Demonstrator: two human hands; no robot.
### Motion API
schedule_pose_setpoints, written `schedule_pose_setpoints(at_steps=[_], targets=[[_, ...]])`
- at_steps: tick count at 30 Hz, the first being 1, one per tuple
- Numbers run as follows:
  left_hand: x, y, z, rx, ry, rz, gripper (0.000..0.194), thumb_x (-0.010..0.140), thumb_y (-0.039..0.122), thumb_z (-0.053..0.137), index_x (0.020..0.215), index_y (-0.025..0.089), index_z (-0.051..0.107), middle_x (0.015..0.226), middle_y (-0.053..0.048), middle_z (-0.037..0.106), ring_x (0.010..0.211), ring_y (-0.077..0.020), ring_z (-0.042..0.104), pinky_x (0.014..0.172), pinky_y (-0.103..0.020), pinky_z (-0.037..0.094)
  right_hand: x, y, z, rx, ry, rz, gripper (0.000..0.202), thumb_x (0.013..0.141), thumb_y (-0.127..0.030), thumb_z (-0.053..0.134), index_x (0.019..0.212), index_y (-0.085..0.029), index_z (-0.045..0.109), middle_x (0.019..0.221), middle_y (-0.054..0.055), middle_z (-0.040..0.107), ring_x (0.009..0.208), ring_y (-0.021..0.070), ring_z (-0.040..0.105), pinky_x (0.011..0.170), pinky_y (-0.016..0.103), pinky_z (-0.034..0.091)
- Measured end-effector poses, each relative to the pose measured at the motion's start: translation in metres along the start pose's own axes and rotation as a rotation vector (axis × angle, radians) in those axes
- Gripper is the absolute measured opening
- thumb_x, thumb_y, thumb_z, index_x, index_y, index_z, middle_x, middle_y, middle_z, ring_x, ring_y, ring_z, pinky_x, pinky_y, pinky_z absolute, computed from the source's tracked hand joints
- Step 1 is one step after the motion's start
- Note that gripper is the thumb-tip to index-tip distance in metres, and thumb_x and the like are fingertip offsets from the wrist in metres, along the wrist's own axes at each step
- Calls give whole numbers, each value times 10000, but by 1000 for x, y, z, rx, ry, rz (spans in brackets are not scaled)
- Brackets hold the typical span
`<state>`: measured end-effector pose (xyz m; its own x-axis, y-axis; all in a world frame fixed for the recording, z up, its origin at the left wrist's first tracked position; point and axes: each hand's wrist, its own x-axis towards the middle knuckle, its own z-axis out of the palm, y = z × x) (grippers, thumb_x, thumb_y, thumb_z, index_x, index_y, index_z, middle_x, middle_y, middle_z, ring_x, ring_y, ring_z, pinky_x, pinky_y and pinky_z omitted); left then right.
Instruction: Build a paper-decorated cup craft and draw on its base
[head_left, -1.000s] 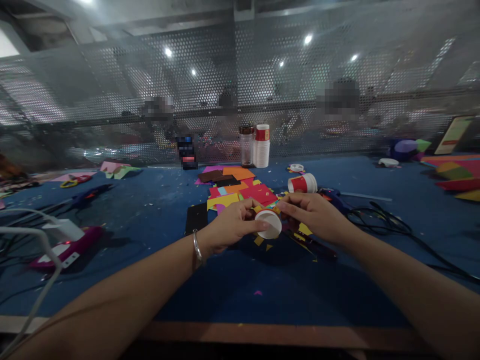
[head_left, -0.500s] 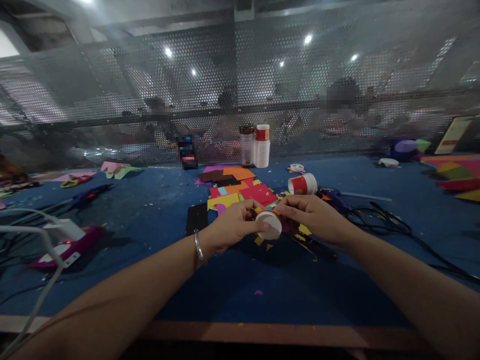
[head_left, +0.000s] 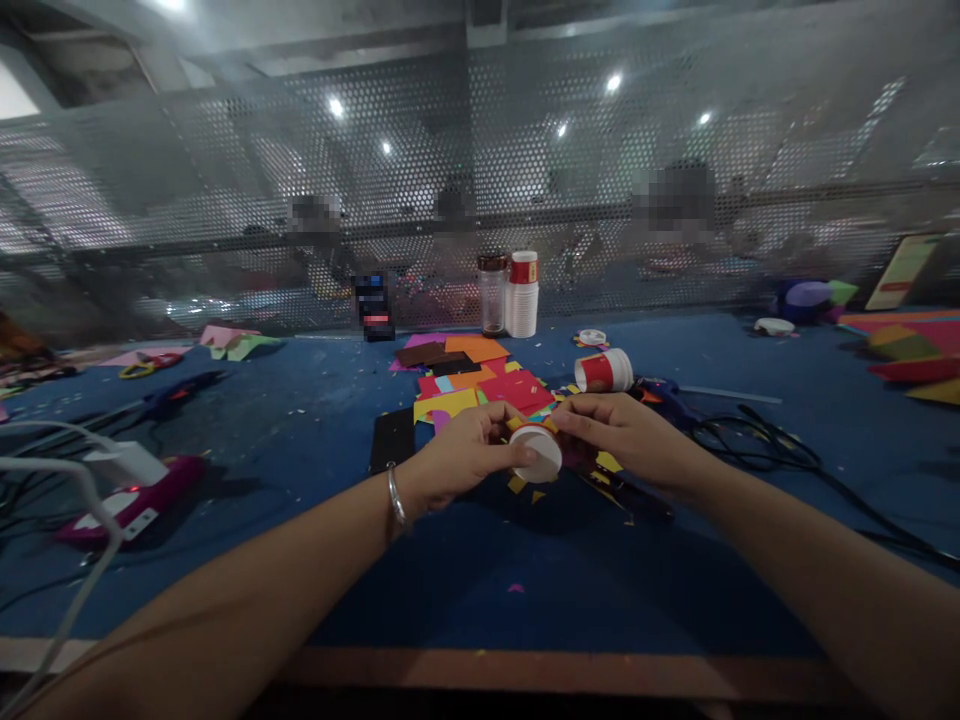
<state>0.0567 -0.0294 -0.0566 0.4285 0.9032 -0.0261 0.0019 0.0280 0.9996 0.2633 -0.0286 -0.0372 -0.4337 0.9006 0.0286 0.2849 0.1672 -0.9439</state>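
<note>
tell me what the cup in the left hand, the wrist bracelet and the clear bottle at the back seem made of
Cup: probably paper, smooth and matt, judging by its flat white round face and slim rim.
Bracelet: likely polished metal, silvery with bright highlights.
Bottle: glass or clear plastic; it is see-through and glossy, but which is unclear.

1 lidded jar (head_left: 493,300) near perforated mesh (head_left: 405,175), 1 magenta power strip (head_left: 182,478)
</note>
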Motion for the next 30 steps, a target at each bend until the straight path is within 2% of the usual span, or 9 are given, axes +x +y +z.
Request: schedule_pose_setpoints(at_steps=[5, 8, 12, 15, 21, 30], targets=[[1, 3, -1, -31, 53, 0, 243, 690, 144, 780, 870, 145, 616, 872, -37, 708, 793, -138, 646, 778, -286, 455, 1, 0, -1, -55, 96, -9, 405, 845, -576, 614, 724, -190, 600, 632, -24, 549, 573, 112, 513, 557, 253, 419], [2, 6, -1, -123, 102, 5, 281, 637, 128, 809, 815, 154, 593, 799, 1, 685, 732, -115, 624, 733, -256, 447, 2, -1, -1, -99, 150, -17, 415, 818, -595, 618, 699, -199, 573, 595, -37, 514, 547, 114, 514, 535, 249, 427], [1, 9, -1, -212, 175, -24, 331, 586, 116, 843, 788, 157, 585, 738, 26, 663, 662, -97, 594, 666, -232, 436, 2, 0, -1, -150, 185, -23, 409, 822, -597, 596, 712, -204, 575, 621, -26, 542, 539, 116, 526, 533, 252, 438], [1, 10, 0, -258, 181, -45, 350, 562, 114, 863, 772, 156, 586, 731, 21, 659, 645, -95, 596, 639, -224, 439, 2, 1, -1, -168, 206, -41, 411, 828, -599, 582, 719, -203, 583, 659, -13, 568, 540, 117, 530, 539, 258, 440], [2, 8, -1, -297, 177, -88, 389, 555, 115, 881, 811, 157, 591, 763, 2, 677, 662, -117, 639, 627, -230, 470, 2, -3, -2, -175, 182, -77, 403, 839, -584, 587, 757, -191, 622, 634, -20, 544, 535, 117, 504, 543, 271, 412], [-2, 12, 4, -310, 135, -65, 368, 560, 73, 858, 719, 159, 538, 702, 37, 638, 596, -85, 614, 563, -200, 475, 0, -5, 1, -102, 109, -57, 376, 806, -562, 672, 819, -186, 656, 691, -17, 581, 560, 111, 495, 545, 267, 387]])
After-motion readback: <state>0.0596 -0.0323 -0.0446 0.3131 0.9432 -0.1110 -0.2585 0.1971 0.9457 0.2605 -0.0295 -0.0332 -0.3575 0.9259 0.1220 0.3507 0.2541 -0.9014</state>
